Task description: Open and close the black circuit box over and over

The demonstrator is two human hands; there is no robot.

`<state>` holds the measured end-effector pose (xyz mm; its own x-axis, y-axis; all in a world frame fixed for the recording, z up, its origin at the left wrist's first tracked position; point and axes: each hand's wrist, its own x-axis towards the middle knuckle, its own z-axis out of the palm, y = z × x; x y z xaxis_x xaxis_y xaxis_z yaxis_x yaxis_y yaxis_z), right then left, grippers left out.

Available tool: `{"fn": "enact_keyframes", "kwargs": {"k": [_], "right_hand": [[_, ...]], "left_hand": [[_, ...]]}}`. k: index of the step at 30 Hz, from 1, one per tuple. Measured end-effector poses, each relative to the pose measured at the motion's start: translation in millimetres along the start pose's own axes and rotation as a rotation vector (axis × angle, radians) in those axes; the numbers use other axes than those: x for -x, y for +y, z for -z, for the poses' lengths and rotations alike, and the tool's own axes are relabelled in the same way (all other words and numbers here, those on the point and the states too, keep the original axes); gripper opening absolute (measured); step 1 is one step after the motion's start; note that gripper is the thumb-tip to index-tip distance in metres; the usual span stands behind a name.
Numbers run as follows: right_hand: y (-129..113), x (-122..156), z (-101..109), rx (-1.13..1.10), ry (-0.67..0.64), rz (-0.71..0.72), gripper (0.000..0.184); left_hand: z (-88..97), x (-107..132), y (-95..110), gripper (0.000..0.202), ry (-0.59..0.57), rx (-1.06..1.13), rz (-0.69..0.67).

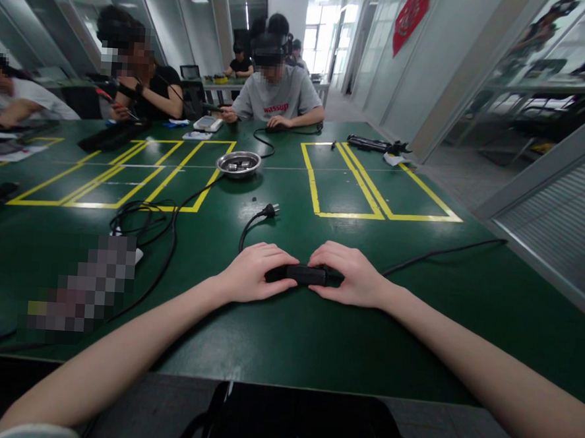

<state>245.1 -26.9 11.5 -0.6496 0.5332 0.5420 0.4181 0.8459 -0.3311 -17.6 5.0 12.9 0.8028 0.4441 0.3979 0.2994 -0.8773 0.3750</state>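
Note:
A black power adapter (pixel 307 275) lies low over the green table in front of me, held level between both hands. My left hand (pixel 257 274) is closed round its left end, thumb nearest me and fingers on the far side. At the opposite end, my right hand (pixel 351 275) pinches it the same way. Beyond my left hand, a black power plug (pixel 270 210) with bare prongs rests on the table, its cord running back toward that hand. A thin black cable (pixel 444 253) trails away to the right from behind my right hand.
A blurred-out long block (pixel 87 286) lies on the left beside coiled black cable (pixel 144 220). A metal bowl (pixel 238 165) with small metal pieces stands farther off. Yellow tape (pixel 352 216) marks the green table (pixel 274 350). A folded black tripod-like object (pixel 376 145) lies far right. Several people sit opposite.

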Motion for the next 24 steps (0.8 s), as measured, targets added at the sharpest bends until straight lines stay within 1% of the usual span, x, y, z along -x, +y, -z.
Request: {"fn": "enact_keyframes", "kwargs": {"k": [2,4,7,11,14,17,22,24], "right_hand": [[-1,-1,0,0.019,0.004,0.019,0.011],[-2,-1,0,0.036,0.001,0.028,0.009],[-2,-1,0,0.062,-0.002,0.037,0.010],[-2,-1,-1,0.097,-0.012,0.034,0.015],[-2,-1,-2,0.147,-0.011,0.037,0.012],[-3,-1,-3,0.199,0.001,0.048,0.015],[-5,-1,-4,0.146,-0.002,-0.017,0.021],[-5,0,-5,0.144,-0.011,-0.019,0.020]], "left_hand": [[-1.6,0,0,0.032,0.016,-0.009,-0.013],[-3.7,0,1,0.028,0.032,-0.028,-0.024],[-5.7,0,2,0.024,0.041,-0.066,-0.027],[-5.0,0,4,0.024,0.043,-0.085,-0.019],[-5.0,-1,6,0.027,0.079,-0.081,-0.015],[-7.5,-1,6,0.034,0.118,-0.114,-0.039],[-11.7,0,5,0.032,0.140,-0.145,-0.043],[-12.1,1,4,0.034,0.141,-0.141,-0.037]]}}
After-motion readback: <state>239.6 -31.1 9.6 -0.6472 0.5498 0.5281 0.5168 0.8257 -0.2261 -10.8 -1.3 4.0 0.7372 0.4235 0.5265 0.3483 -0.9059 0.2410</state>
